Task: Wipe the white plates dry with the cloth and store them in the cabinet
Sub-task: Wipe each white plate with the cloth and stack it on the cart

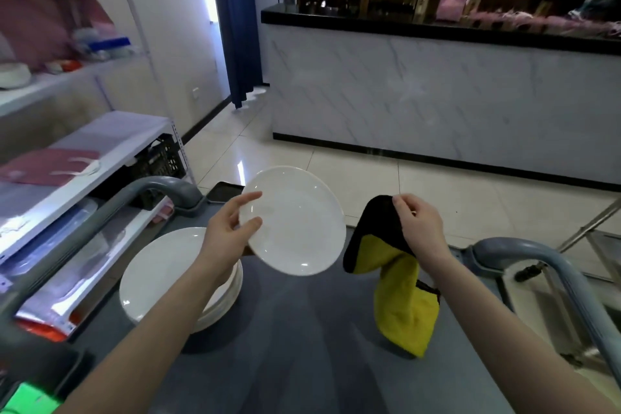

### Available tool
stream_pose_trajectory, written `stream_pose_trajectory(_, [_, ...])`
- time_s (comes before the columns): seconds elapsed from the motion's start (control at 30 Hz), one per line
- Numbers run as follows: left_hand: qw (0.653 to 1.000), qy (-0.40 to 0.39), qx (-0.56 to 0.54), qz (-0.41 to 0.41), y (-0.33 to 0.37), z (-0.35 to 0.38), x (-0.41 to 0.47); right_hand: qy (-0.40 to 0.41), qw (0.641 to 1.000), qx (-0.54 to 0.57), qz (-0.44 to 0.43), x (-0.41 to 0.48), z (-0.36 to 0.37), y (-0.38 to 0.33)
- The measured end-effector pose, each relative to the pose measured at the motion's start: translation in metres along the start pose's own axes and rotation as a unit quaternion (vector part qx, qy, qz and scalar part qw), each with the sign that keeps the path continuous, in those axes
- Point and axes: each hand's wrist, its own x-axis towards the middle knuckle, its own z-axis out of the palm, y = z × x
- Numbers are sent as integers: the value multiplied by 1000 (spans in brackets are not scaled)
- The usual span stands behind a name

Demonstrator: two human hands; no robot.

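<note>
Fingers point(250, 197) of the left hand point(225, 235) are gripping a tilted white plate point(299, 222) by its rim above the grey worktop point(302, 329); the right hand point(420, 223) is pinching a black-and-yellow cloth point(403, 306) nearer the right edge. Stacked plates point(158, 269) are sitting by the left edge, a marble-fronted counter point(437, 84) standing beyond.

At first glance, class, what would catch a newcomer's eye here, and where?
The white plate held tilted in the left hand at centre stands out first. Beside it, the right hand pinches a black and yellow cloth that hangs down. A stack of white plates sits lower left on the grey cart.
</note>
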Motion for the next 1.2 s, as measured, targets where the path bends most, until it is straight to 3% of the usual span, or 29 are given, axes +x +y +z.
stream_pose_trajectory(0.23, [999,-19,-16,21,11,15,8,120,986,-92,-77,32,-33,-28])
stream_pose_trajectory(0.53, [997,-66,-12,35,20,33,19,141,961,-193,-137,54,-63,-49])
stream_pose_trajectory(0.77, [995,-82,-15,52,31,50,26,55,941,-257,-215,49,-84,-52])
stream_pose_trajectory(0.97, [994,-87,-12,59,31,58,24,158,897,-373,-178,41,-95,-45])
stream_pose_trajectory(1.07, [994,-87,-21,58,27,63,20,166,923,-320,-133,36,-92,-49])
stream_pose_trajectory(1.2, [995,-82,-50,40,17,72,12,65,977,-137,-153,-6,-53,-52])
